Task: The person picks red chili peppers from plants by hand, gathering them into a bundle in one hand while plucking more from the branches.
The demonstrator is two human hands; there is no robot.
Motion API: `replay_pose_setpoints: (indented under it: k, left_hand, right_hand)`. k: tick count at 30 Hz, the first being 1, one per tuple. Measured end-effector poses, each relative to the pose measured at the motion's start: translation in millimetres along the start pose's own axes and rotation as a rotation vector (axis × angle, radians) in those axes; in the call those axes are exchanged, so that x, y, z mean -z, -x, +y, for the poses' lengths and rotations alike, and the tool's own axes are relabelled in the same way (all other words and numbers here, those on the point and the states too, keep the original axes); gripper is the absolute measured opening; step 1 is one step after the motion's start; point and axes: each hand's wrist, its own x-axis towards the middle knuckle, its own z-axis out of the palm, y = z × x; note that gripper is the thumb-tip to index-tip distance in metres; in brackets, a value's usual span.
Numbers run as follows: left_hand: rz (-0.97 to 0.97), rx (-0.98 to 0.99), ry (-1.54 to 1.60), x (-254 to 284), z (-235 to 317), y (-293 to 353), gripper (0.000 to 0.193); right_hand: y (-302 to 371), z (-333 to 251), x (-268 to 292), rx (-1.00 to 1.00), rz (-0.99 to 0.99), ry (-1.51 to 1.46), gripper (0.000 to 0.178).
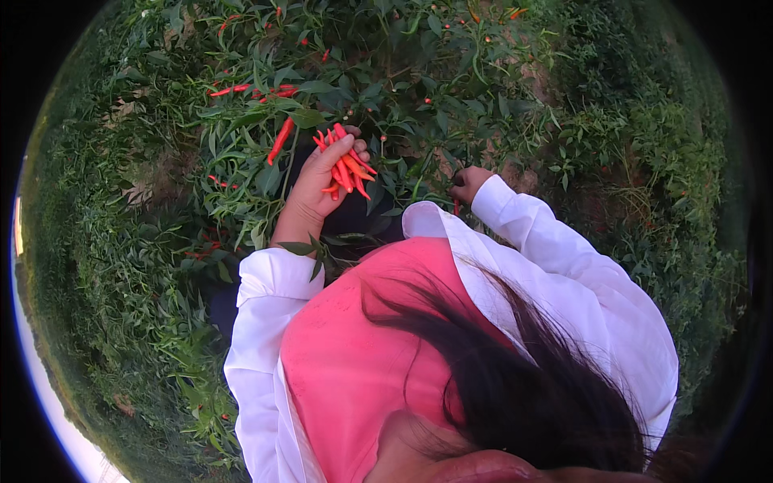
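My left hand (pixel 316 173) is closed round a bunch of red chili peppers (pixel 346 167), a few of them more orange, with their tips sticking out on the right of the thumb. Leaves of a pepper plant (pixel 302 248) lie across my left wrist. Farther right, my right hand (pixel 472 184) is closed low among the foliage, its fingertips in shadow. From under those fingers a slim red chili pepper (pixel 456 207) hangs down; its upper end is hidden. One larger red chili pepper (pixel 280 141) hangs on the plant just left of my left hand.
Dense green pepper plants (pixel 386 48) surround me on all sides. More red peppers (pixel 231 90) hang at the upper left, and others (pixel 221 183) lower down. Patches of brown soil (pixel 165 173) show between the rows. Dark cloth (pixel 362 217) shows below my left hand.
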Motion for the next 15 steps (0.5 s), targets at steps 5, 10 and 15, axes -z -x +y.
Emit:
replay_pose_setpoints:
  k: [5,10,15]
  left_hand:
    - [-0.074,0.048,-0.058,-29,13,27,0.024]
    - [-0.247,-0.024,-0.105,-57,39,59,0.027]
    - [-0.261,-0.150,-0.010,-62,64,89,0.027]
  right_hand:
    - [-2,6,6,-0.129,0.017,-0.143,0.032]
    - [3,-7,28,0.064,-0.058,0.116,0.029]
    - [-5,-33,51,0.377,-0.280,0.230,0.027]
